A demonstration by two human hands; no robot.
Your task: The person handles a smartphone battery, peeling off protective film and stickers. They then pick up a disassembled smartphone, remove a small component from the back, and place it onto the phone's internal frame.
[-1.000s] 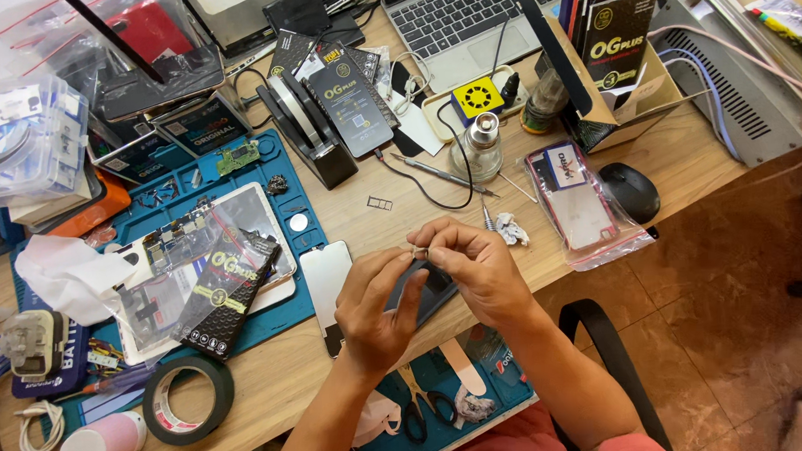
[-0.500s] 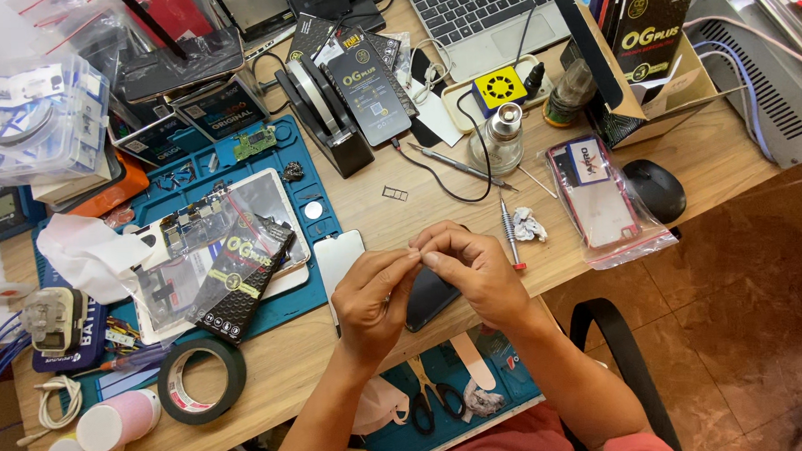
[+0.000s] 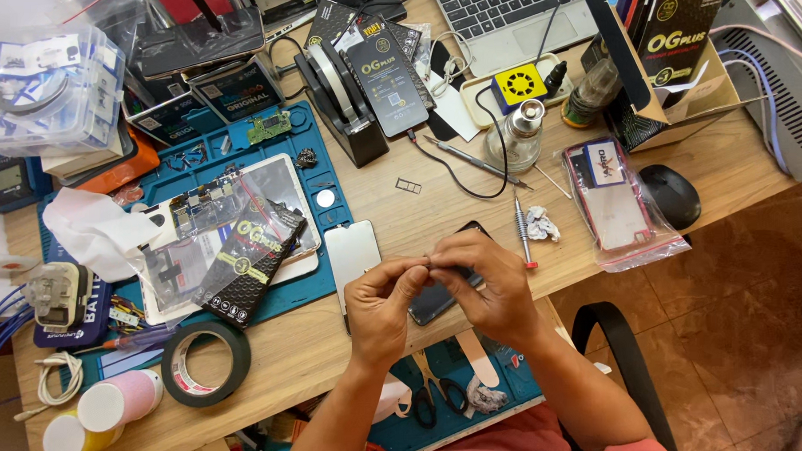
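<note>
Both hands met at frame centre, left hand (image 3: 381,302) and right hand (image 3: 490,289) w/ fingertips pinched shut on some tiny part I couldn't make out, directly over the dark phone (image 3: 439,295), its long axis running lower-left to upper-right, right hand nearer.

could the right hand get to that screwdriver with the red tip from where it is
Probably yes. The screwdriver lies bare on the table just beside the right hand, nothing over it. But both hands are pinching something small above a dark phone, so it would have to let go first.
</note>
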